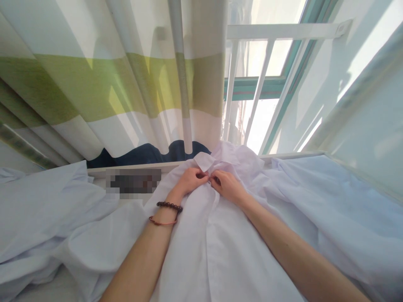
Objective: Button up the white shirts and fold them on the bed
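Observation:
A white shirt [233, 239] lies spread out with its collar [208, 161] at the far end and its front placket running towards me. Just below the collar, my left hand [191, 180] pinches one edge of the placket. My right hand [226, 184] meets it there, fingers bent and closed on the other edge. The fingertips of both hands nearly touch, and whatever button lies between them is hidden. Dark beads and a thin reddish band circle my left wrist.
More white cloth lies in folds at the left [40, 209] and right [302, 197]. Beyond the ledge hang a white and green curtain [151, 84] and dark blue fabric [145, 154]. A white railing [283, 31] crosses the window at the right. A blurred-out patch covers something left of my hands.

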Motion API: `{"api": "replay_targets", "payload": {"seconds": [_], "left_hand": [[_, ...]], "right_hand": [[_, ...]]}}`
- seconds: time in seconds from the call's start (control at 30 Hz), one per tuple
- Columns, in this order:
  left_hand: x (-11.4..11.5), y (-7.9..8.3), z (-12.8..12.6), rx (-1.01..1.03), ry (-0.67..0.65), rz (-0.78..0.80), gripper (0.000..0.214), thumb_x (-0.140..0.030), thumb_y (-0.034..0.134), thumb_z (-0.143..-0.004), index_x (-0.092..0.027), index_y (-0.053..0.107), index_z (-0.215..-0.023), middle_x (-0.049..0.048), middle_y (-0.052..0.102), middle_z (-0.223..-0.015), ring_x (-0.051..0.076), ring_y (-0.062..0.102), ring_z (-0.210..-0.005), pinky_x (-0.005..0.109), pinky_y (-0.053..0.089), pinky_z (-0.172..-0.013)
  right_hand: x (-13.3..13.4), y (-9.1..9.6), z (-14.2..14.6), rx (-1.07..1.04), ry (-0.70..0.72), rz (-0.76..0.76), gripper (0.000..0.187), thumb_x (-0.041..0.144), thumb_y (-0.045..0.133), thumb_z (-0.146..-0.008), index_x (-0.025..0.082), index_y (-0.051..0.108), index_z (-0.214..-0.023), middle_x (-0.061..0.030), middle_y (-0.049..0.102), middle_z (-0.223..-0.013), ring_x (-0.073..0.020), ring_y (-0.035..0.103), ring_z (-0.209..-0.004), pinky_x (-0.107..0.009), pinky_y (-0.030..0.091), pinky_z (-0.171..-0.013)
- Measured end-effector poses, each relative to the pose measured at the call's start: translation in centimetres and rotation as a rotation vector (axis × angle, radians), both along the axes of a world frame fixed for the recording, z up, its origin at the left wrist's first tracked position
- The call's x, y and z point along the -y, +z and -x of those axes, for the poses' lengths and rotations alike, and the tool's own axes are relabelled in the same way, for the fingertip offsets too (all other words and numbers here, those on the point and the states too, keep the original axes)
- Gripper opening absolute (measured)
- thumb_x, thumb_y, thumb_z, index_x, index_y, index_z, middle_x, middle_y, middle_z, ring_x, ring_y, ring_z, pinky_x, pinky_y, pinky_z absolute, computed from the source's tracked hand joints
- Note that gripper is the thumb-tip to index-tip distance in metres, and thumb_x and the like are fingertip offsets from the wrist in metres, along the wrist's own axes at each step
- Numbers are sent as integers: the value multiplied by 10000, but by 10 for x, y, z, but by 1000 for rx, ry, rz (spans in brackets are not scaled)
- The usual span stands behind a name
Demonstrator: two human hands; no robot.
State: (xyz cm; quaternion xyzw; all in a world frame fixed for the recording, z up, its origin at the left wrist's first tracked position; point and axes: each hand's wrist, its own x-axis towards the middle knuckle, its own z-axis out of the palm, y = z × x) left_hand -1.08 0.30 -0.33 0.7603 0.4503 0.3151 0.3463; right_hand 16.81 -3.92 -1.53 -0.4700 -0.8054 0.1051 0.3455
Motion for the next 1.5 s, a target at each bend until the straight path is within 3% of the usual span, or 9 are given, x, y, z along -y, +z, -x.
{"api": "replay_targets", "payload": {"seconds": [0.47,0.63,1.0,1.33,1.5], "left_hand": [[-2,-2,0,82,1,54,198,-311,672,-696,-143,729,-784,62,764,-810,240,692,-798,304,519,-705],[-3,1,3,144,-14,113,277,-361,681,-692,-120,741,-814,67,759,-813,237,680,-785,294,508,-660],[-2,6,6,204,-112,212,328,-438,761,-663,-133,741,-782,57,749,-785,231,672,-772,316,511,-709],[-7,-3,0,337,-78,211,443,-422,805,-664,-121,687,-966,109,748,-994,297,678,-966,395,513,-869],[-4,1,-2,365,-72,184,440,-385,739,-755,-106,653,-1084,148,718,-1136,318,650,-1063,416,500,-916]], "right_hand": [[2,0,1,-49,49,-4,149,186,471,-915,194,553,-791,-52,615,-820,-171,542,-711,-294,392,-686],[1,4,-1,-284,96,147,148,252,492,-905,189,582,-806,-16,606,-761,-137,500,-644,-273,389,-658],[-5,6,-7,-374,144,319,279,324,458,-888,195,544,-656,28,558,-619,-116,470,-582,-258,385,-609],[-6,1,-4,-388,36,272,222,344,471,-870,202,542,-714,9,563,-661,-143,485,-618,-285,381,-615],[-2,5,-4,-377,36,286,271,380,474,-879,208,495,-671,20,518,-606,-134,463,-573,-278,365,-569]]}}
